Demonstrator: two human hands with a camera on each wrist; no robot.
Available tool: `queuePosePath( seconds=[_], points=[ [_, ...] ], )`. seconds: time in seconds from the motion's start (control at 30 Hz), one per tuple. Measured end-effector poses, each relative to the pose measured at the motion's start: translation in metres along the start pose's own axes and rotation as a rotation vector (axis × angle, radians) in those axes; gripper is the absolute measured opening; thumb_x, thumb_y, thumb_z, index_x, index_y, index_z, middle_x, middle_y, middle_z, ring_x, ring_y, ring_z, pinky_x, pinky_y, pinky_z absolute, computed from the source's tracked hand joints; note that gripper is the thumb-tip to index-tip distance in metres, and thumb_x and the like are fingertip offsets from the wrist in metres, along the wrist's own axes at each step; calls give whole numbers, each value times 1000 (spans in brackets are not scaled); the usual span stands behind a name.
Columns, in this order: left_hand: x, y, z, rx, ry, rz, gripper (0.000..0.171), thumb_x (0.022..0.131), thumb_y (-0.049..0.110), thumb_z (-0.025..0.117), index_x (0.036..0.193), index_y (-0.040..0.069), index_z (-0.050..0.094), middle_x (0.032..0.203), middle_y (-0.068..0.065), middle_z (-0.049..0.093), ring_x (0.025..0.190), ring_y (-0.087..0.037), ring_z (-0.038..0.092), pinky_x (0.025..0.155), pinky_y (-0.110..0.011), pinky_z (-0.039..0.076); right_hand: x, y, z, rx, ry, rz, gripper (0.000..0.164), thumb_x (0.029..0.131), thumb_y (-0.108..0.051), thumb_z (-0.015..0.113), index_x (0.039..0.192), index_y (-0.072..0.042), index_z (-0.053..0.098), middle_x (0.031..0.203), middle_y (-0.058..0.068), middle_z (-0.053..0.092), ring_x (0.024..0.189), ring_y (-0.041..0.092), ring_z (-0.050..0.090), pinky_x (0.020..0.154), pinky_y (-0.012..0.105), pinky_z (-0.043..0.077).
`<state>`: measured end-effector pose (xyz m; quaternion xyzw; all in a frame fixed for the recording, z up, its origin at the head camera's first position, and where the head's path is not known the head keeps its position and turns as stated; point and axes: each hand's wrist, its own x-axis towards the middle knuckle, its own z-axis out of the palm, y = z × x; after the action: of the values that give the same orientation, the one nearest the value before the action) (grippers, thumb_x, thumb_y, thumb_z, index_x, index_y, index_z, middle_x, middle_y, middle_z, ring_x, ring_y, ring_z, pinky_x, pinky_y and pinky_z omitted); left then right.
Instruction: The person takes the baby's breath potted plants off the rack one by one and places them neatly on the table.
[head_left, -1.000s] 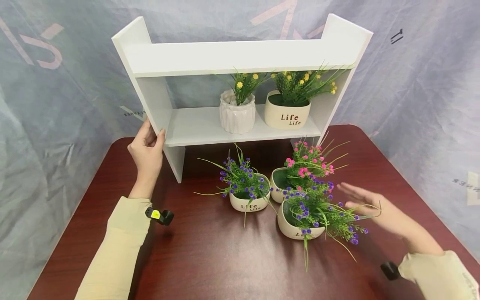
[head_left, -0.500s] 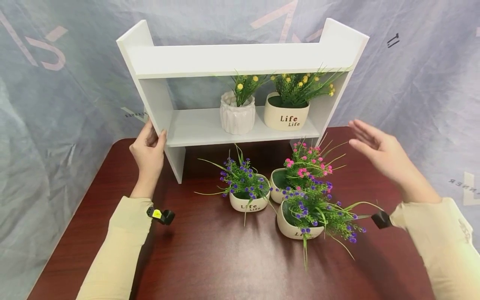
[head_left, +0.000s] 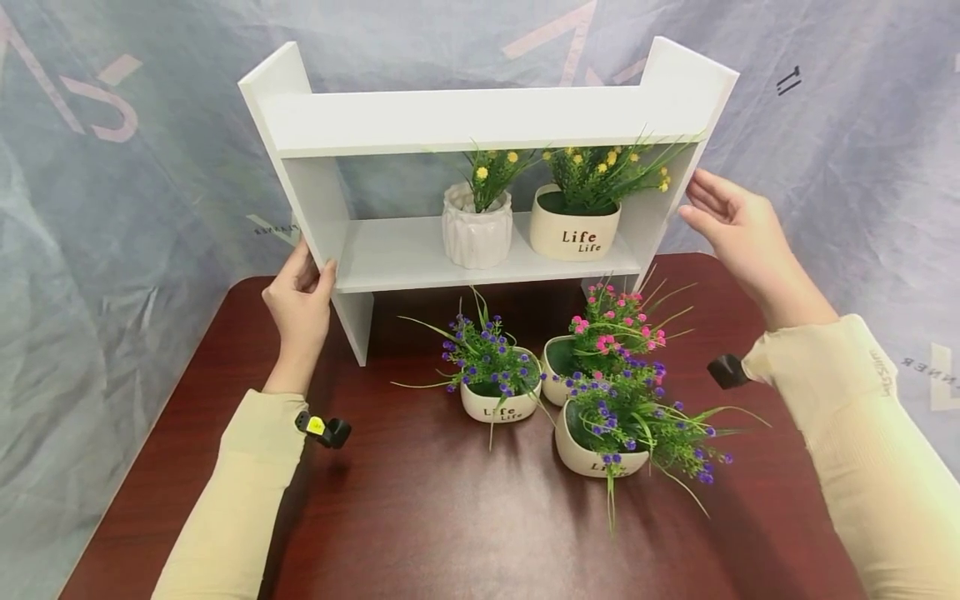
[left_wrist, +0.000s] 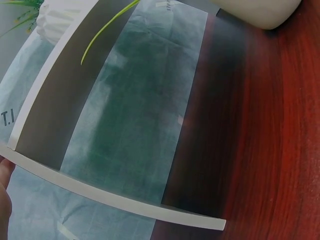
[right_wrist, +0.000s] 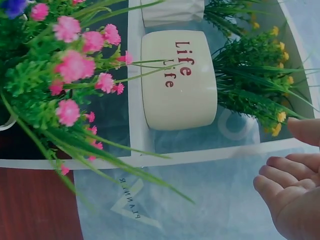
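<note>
A white two-tier shelf (head_left: pixel 450 117) stands at the back of the table. My left hand (head_left: pixel 298 312) grips the front edge of its left side panel, thumb in front and fingers along the outer side. At the right side panel, my right hand (head_left: pixel 738 237) is raised with its fingers extended and the thumb apart; whether the fingertips touch the panel I cannot tell. On the middle board sit a white fluted pot (head_left: pixel 477 237) and a cream "Life" pot (head_left: pixel 573 235), both holding yellow-flowered plants. In the right wrist view, the right hand (right_wrist: pixel 295 195) shows palm and fingers uncurled.
Before the shelf stand a purple-flowered pot (head_left: pixel 501 406), a pink-flowered pot (head_left: pixel 555 367) and another purple-flowered pot (head_left: pixel 600 454). The latter two stand close together, their foliage overlapping. Grey printed cloth (head_left: pixel 112 208) hangs around the dark red table (head_left: pixel 420 517).
My right hand has risen from beside the front purple-flowered plant up to the shelf's right panel. My left hand keeps its hold on the left panel. The pots stay put.
</note>
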<state>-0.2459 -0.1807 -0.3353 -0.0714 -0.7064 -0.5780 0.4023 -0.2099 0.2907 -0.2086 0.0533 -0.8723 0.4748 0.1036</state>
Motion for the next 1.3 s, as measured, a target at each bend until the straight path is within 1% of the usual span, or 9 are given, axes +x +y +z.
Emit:
queuePosePath(
  seconds=[0.23,0.3,0.47,0.6,0.73,0.83,0.93,1.1,1.3],
  points=[
    [0,0,0,-12,0,1,45,89,6,68,131,18,60,126,-9,65,113,-21,65,87,-17,55,13,-6,9,30,37,67,62,95,-25,61,151,-13,35,150,11,40,138,15,43,109,17,39],
    [1,0,0,-11,-5,2,45,89,6,68,131,19,60,126,-9,65,113,-22,65,87,-17,55,17,-6,10,71,50,91,61,94,-22,63,149,-13,39,149,10,42,137,13,44,109,17,39],
    [2,1,1,-9,-15,2,46,89,5,67,132,18,59,126,-11,65,113,-22,65,86,-17,55,25,-6,13,96,99,92,57,92,-14,65,145,-12,45,145,11,45,132,12,48,104,15,43],
    [1,2,1,2,-5,-6,47,89,3,65,133,18,58,126,-11,65,113,-23,65,85,-17,55,30,-3,17,9,124,70,54,92,-10,64,143,-7,48,140,15,48,126,11,53,87,7,50],
    [0,3,1,10,-2,-21,48,89,2,64,133,19,59,126,-12,65,113,-25,65,86,-18,55,31,1,19,-86,133,81,49,94,-15,62,140,-6,51,136,15,51,116,0,59,73,1,49],
    [0,6,1,26,-12,-38,47,89,2,64,133,18,60,125,-12,66,112,-25,66,85,-16,55,30,3,19,-147,141,87,46,95,-20,61,138,-8,54,133,12,54,105,-8,62,72,1,50],
    [1,11,0,48,-31,-66,46,90,3,64,133,16,61,124,-13,67,111,-25,67,81,-11,54,30,4,20,-191,148,81,44,95,-22,60,137,-9,56,131,10,55,102,-9,62,76,4,51],
    [2,23,-2,41,-67,-121,45,90,3,62,134,15,60,127,-12,66,115,-23,65,75,-7,51,30,4,19,-222,154,62,44,95,-22,60,136,-9,57,130,10,55,105,-5,61,81,7,51],
    [-6,31,-5,-3,-67,-155,48,91,3,60,138,13,55,132,-11,62,117,-17,62,84,-12,53,29,4,20,-232,145,39,44,95,-18,59,136,-6,56,130,13,56,112,5,60,80,6,51]
  ],
)
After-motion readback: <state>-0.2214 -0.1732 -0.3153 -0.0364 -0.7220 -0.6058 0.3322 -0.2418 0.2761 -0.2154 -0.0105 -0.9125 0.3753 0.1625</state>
